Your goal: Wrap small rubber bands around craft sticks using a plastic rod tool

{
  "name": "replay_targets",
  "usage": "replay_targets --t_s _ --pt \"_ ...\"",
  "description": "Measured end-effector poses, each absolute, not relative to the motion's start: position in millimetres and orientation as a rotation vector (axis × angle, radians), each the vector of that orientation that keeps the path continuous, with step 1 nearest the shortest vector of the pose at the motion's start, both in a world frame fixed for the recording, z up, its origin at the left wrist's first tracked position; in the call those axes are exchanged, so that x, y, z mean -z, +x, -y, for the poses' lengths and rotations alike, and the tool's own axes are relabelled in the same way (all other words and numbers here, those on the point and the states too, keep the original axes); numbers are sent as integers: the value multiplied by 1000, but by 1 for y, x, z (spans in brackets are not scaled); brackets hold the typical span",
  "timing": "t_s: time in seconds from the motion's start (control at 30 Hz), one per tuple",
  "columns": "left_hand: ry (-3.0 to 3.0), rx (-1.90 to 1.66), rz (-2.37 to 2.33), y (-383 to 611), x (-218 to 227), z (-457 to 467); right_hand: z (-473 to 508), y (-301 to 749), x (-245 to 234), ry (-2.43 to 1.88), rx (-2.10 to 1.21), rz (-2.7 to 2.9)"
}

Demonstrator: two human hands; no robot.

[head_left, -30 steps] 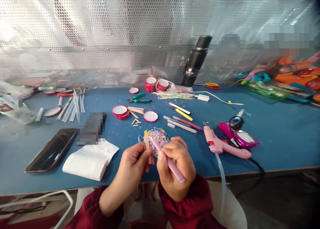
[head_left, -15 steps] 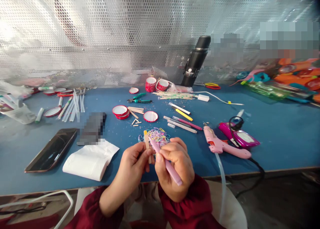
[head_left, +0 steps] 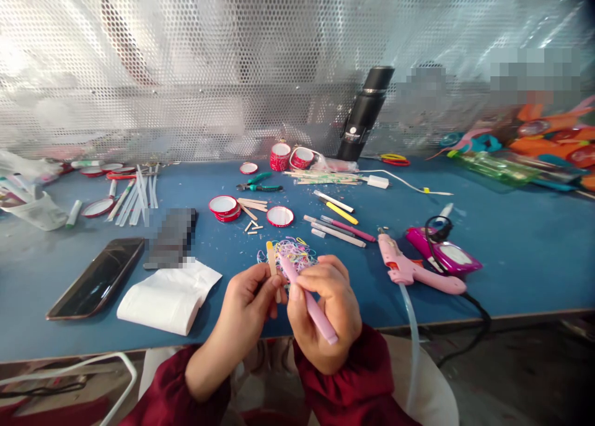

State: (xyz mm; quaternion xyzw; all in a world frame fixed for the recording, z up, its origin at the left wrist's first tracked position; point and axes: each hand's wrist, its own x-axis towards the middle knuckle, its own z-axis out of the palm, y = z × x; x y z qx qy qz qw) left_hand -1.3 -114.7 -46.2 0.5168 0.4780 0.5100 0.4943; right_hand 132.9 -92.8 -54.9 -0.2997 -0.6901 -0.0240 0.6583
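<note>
- Wooden stick (head_left: 272, 260), yellow-tipped, stands pinched in the left hand (head_left: 248, 296), near the coloured bands (head_left: 302, 250).
- Pink marker (head_left: 318, 315) sits gripped in the right hand (head_left: 331, 311), its tip close to the stick; I cannot tell whether they touch.
- A weak pinch could let the stick twist, and a slipping marker might smear the yellow.

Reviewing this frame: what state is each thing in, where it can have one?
Left hand: closed on the wooden stick
Wooden stick: held, end coloured yellow
Right hand: gripping the pink marker
Pink marker: slanted, narrow end by the stick; contact unclear
Coloured bands: loosely heaped
Phone: lying flat, screen dark
Glue gun: lying down; power unclear
Pliers: lying down, handles spread
Black bottle: capped
</note>
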Motion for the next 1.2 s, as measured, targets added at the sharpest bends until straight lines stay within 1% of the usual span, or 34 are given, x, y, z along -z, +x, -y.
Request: replay_targets --t_s 0.3,0.47,0.8,1.2 --pt "1179 -1281 -1109 -1 48 115 93 139 48 -677 -3 1712" --pt "1224 -1277 -1135 -1 50 116 94 132 51 -723 21 1602" --pt "1334 -1291 -1218 -1 51 115 92 132 49 -696 20 1666" --pt "1324 -1267 -1198 -2 50 116 93 132 50 -702 48 1655"
